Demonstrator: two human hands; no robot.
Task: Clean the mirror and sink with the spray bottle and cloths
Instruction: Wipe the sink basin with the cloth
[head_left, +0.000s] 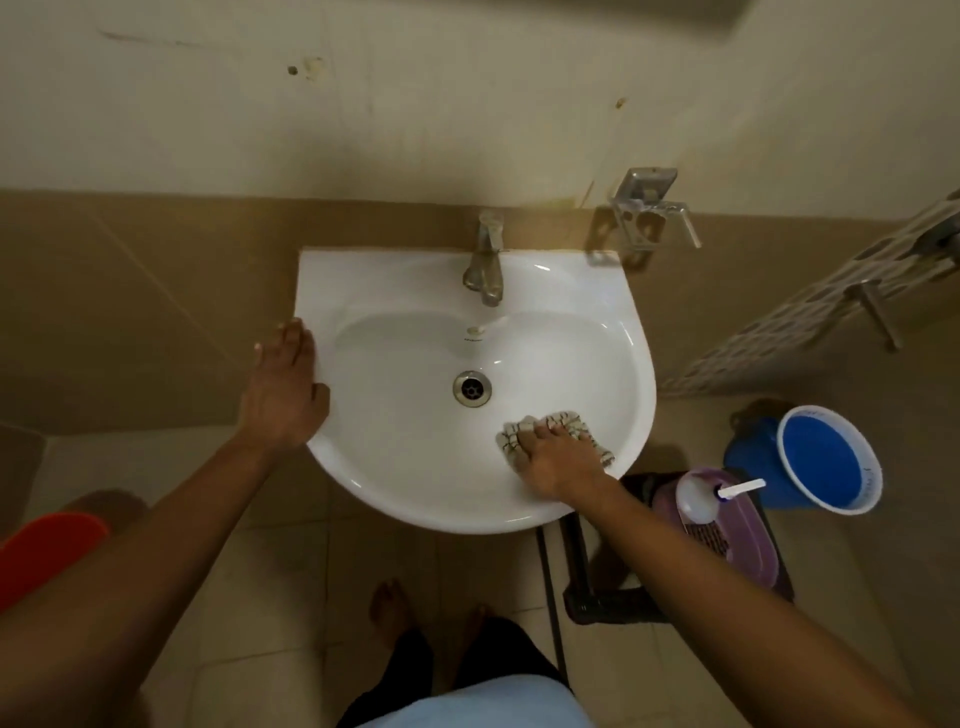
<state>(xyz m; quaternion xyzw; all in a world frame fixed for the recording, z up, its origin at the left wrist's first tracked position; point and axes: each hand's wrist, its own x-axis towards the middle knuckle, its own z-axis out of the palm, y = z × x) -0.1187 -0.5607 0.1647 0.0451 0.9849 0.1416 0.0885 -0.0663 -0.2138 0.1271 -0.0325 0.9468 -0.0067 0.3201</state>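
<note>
At the far left edge sat a red-orange rounded plastic object (49, 545), low on the floor and only partly in view. Next, our left hand (285, 387) lay flat on the left rim of the white ceramic wall-mounted sink (415, 467), fingers straight and spread, gripping nothing; we judged it was there to steady us. A good wipe would keep that hand planted so the body stayed balanced while the other arm worked.

In the middle, the dull metal tap (485, 260) stood at the back of the sink, and the round metal drain (471, 388) sat in the bottom of the bowl.

To the right of the drain, our right hand (558, 454) pressed a pale checked cloth (566, 423) against the inner front-right slope of the bowl, fingers laid over it and curled slightly into the fabric. To do this step well, we judged the hand should keep the cloth bunched under the palm, press evenly, and sweep in overlapping arcs from the rim down toward the drain.

Further right, beyond the sink, a white spray bottle (698, 499) lay on a purple plastic basket lid (737, 551) atop a dark stool (613, 597), near enough to reach. At the far right stood a blue plastic bucket (831, 460). We could not pick out the mirror.
</note>
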